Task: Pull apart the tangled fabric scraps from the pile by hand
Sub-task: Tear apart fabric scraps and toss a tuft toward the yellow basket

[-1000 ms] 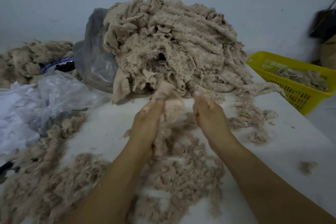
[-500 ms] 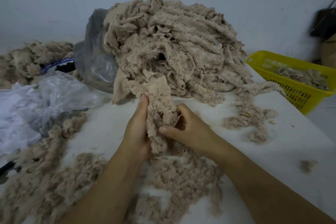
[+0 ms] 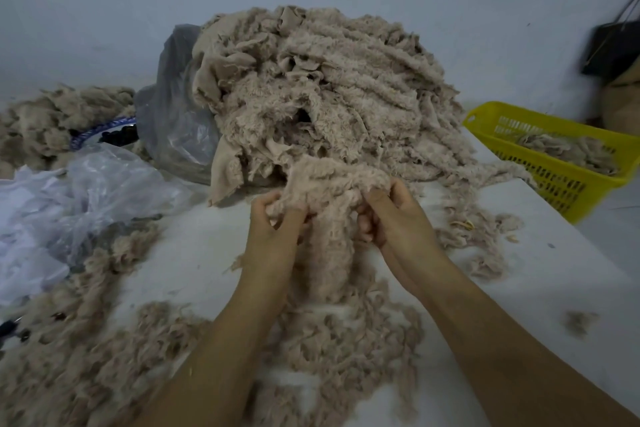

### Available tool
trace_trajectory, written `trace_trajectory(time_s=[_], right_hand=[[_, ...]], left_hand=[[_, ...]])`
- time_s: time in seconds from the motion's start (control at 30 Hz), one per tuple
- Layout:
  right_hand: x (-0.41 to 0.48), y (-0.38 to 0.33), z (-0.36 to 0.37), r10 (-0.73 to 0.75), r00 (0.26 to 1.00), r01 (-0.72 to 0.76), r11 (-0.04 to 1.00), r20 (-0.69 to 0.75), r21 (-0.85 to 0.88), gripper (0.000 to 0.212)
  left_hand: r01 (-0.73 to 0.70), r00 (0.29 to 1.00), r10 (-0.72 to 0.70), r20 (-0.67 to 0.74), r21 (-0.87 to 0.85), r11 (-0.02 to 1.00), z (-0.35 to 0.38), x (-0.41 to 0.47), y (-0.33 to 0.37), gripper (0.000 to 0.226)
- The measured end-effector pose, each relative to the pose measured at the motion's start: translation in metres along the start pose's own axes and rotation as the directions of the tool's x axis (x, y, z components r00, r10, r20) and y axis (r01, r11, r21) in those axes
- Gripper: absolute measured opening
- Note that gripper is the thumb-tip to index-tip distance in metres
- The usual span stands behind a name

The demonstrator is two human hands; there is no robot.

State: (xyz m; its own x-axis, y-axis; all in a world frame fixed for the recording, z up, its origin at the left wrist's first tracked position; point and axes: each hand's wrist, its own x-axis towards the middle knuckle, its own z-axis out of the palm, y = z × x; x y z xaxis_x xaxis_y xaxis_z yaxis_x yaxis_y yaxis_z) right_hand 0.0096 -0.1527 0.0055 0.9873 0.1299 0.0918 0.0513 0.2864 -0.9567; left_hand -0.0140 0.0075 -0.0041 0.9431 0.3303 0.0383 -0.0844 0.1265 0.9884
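A tall pile of beige fluffy fabric scraps (image 3: 325,87) stands at the back middle of the white table (image 3: 540,281). In front of its base, both hands hold one fluffy scrap (image 3: 332,184) that is stretched sideways between them and hangs down towards me. My left hand (image 3: 273,229) grips the scrap's left end with curled fingers. My right hand (image 3: 394,215) pinches its right end, thumb on top. Below my hands lies a loose spread of pulled-apart scraps (image 3: 339,333).
A yellow plastic basket (image 3: 568,184) with some scraps sits at the right table edge. Grey and clear plastic bags (image 3: 104,187) lie at the left, with another scrap heap (image 3: 45,118) behind them. More loose fluff (image 3: 69,367) covers the near left. A dark bag (image 3: 613,48) hangs on the wall.
Both hands have closed on one scrap drawn from the pile's base. It hung bunched between them half a second ago; now it is stretched wide, the hands further apart.
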Motion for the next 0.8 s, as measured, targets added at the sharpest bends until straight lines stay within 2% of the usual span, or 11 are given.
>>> trace_trajectory(time_s=[0.07,0.13,0.2,0.23,0.33,0.43,0.5,0.57,0.63,0.73,0.8], right_hand=[[0.0,-0.001,-0.002,-0.026,0.999,0.026,1.0,0.026,-0.016,0.012],[-0.001,-0.001,-0.001,-0.028,0.997,0.03,0.999,0.078,-0.023,0.011],[-0.002,0.0,0.001,-0.027,0.992,0.027,1.0,0.123,-0.005,0.009],[-0.002,0.0,0.002,-0.041,0.991,0.043,0.999,0.129,-0.017,0.01],[-0.002,-0.002,-0.001,-0.099,0.989,0.11,0.989,0.105,-0.101,0.019],[-0.003,0.002,-0.001,-0.011,0.98,0.06,0.97,0.201,-0.236,0.047],[-0.003,0.008,0.005,0.077,0.962,0.012,0.946,0.261,-0.323,0.053],[-0.004,0.009,0.009,0.107,0.963,-0.01,0.931,0.248,-0.366,0.046],[-0.005,0.008,0.007,0.127,0.959,-0.017,0.919,0.255,-0.393,0.027],[-0.006,0.007,0.001,0.204,0.937,-0.066,0.899,0.282,-0.433,0.015],[-0.003,0.006,-0.005,0.226,0.942,-0.121,0.917,0.247,-0.38,0.019]], left_hand=[[-0.268,0.961,0.256,0.107,0.123,0.956,-0.001,-0.005,0.003,0.053],[-0.376,0.907,0.31,0.285,0.215,0.901,0.0,-0.009,0.004,0.069],[-0.421,0.866,0.266,0.424,0.328,0.846,0.005,-0.014,0.001,0.055],[-0.429,0.868,0.254,0.428,0.384,0.818,0.007,-0.015,0.0,0.04],[-0.351,0.925,0.244,0.292,0.403,0.845,0.008,-0.012,-0.003,0.017],[-0.171,0.976,0.126,0.179,0.264,0.949,0.006,-0.007,-0.007,0.02],[-0.061,0.987,0.043,0.155,0.111,0.992,0.007,-0.007,-0.008,0.041],[0.068,0.976,-0.074,0.205,0.035,0.997,0.009,-0.007,-0.003,0.058],[0.14,0.954,-0.144,0.263,0.035,0.99,0.011,-0.008,0.001,0.06],[0.093,0.944,-0.136,0.3,0.151,0.984,0.014,-0.012,0.0,0.071],[0.006,0.932,-0.098,0.35,0.253,0.967,0.019,-0.018,0.006,0.048]])
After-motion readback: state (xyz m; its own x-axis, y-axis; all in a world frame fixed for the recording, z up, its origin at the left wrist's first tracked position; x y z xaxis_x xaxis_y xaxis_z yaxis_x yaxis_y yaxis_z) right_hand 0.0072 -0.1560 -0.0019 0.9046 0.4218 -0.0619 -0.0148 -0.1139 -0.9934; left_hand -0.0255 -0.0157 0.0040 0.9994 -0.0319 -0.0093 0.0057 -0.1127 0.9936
